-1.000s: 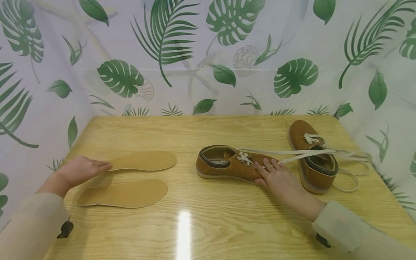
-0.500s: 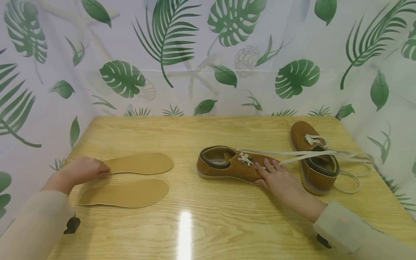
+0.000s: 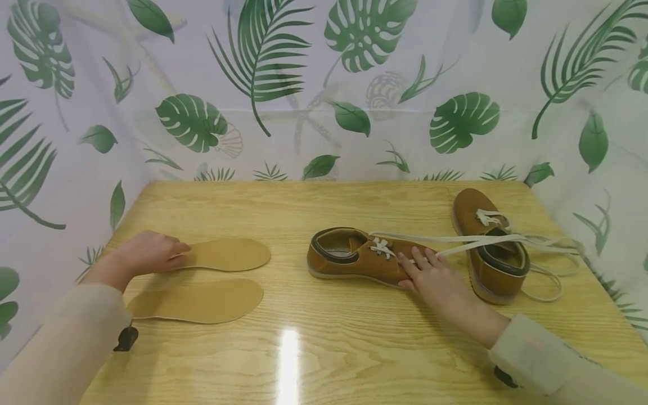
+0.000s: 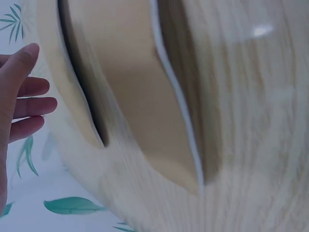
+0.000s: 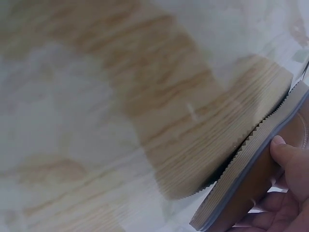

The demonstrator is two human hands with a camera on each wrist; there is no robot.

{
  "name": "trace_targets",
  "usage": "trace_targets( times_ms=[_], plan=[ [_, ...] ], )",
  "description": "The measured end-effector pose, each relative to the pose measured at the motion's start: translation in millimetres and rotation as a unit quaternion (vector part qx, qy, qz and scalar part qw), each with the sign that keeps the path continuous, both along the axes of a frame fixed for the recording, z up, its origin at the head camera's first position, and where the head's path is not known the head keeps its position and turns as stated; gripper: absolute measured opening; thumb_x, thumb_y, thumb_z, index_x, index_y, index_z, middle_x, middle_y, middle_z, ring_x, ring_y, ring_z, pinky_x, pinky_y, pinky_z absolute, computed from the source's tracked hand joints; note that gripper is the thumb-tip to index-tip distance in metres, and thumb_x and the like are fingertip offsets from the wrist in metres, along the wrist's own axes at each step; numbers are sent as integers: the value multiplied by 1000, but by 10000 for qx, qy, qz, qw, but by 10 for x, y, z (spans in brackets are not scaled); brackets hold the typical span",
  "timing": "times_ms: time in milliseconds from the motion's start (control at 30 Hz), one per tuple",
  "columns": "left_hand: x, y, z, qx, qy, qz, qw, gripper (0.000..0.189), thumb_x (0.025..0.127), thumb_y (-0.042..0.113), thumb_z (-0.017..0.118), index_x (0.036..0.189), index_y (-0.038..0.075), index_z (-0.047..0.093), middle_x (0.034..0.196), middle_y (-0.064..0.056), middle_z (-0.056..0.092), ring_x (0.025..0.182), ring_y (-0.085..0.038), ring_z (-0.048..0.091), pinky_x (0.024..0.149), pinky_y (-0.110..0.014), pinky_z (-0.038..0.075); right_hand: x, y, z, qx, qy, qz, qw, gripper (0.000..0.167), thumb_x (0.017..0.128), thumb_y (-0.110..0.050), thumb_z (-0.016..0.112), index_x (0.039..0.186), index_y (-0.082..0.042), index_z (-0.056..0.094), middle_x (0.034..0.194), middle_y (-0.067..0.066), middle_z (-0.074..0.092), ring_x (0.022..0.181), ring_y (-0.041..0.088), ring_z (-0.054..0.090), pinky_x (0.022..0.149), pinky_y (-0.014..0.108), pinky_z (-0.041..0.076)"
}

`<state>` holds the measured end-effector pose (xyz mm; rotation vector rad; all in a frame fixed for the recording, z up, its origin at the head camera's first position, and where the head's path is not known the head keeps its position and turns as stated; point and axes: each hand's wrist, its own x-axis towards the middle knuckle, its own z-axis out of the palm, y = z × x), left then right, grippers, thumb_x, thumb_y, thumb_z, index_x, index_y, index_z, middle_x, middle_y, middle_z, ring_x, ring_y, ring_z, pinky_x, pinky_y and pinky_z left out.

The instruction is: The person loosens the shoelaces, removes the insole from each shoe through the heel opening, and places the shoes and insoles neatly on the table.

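Two flat tan insoles lie side by side at the left of the head view. My left hand (image 3: pixel 154 253) is over the left end of the far insole (image 3: pixel 233 254). In the left wrist view its fingers (image 4: pixel 36 105) are spread and loose, beside the insole's edge. The near insole (image 3: pixel 202 301) lies below that hand. My right hand (image 3: pixel 445 287) rests across the toe of a brown lace-up shoe (image 3: pixel 331 264), covering much of it. Its fingers are extended over the top, and in the right wrist view the thumb lies along the side above the ridged sole (image 5: pixel 251 150).
A second brown shoe (image 3: pixel 498 275) stands at the right, angled away. Long white laces (image 3: pixel 476 242) stretch across it and loop over the wooden table (image 3: pixel 334 349) toward the right edge. A leaf-print cloth (image 3: pixel 304 73) rises behind the table and at both sides.
The left hand first drew the far insole slightly left and nearer, then lifted and shifted right over its end. The right hand has kept its place on the shoe.
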<state>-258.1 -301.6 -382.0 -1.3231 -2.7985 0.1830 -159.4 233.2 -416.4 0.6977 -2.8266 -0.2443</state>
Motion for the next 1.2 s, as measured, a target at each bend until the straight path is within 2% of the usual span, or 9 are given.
trace_targets(
  times_ms=[267,500,667,767,900,967,1067,1133,1200],
  plan=[
    [-55,320,133,415,-24,311,9987,24,87,23,68,101,5,72,88,-9,73,67,-20,68,61,-39,58,-3,-9,83,-214,-562,-227,9979,56,88,-38,61,131,-3,55,128,27,54,118,43,52,96,53,48],
    [-161,527,139,329,-1049,729,9913,29,91,29,63,107,6,71,86,-2,72,76,-20,68,71,-42,58,13,55,201,-670,-1085,-304,9914,59,88,-39,62,134,-2,52,133,28,50,118,45,51,36,28,46],
    [-217,645,154,313,-1476,1161,9817,35,91,38,61,109,9,71,89,-2,72,82,-21,67,76,-46,56,90,110,235,-796,-485,166,9955,60,83,-38,69,130,-3,56,126,24,57,98,36,65,30,17,28],
    [-255,706,167,739,-2274,1667,9566,41,91,40,61,116,8,67,93,-5,72,76,-20,67,73,-43,56,133,106,265,-985,-369,187,9943,59,81,-37,71,129,-4,58,120,21,62,49,17,58,30,15,22],
    [-302,781,188,1602,-3580,2344,8895,53,91,43,60,125,3,60,100,-12,71,70,-22,68,65,-35,57,184,59,341,-1961,-856,-322,9763,52,86,-38,67,126,-6,61,100,16,71,34,5,29,32,17,22],
    [-318,811,205,1840,-3949,2509,8644,56,90,45,60,125,1,59,103,-13,70,73,-25,69,63,-33,58,201,29,382,-2812,-1312,-727,9478,47,89,-41,63,122,-7,64,94,13,72,42,7,48,36,18,36],
    [-334,846,221,1980,-4192,2591,8473,57,91,46,59,125,1,59,103,-13,71,75,-26,70,64,-34,59,214,-2,431,-4435,-2345,-1297,8553,49,92,-42,59,118,-2,65,98,15,71,71,20,70,55,24,57],
    [-341,871,228,2059,-4294,2594,8402,57,91,46,58,124,-1,59,101,-13,71,74,-25,70,64,-34,59,219,-6,451,-5438,-3113,-1693,7607,54,92,-43,59,121,2,61,97,12,72,81,22,71,69,31,61],
    [-348,906,225,2205,-4458,2603,8276,57,92,44,57,125,-2,58,100,-13,71,73,-24,70,66,-34,60,219,10,459,-6332,-3831,-1959,6434,55,92,-39,60,122,7,55,95,11,72,81,22,71,74,35,60]
  ],
)
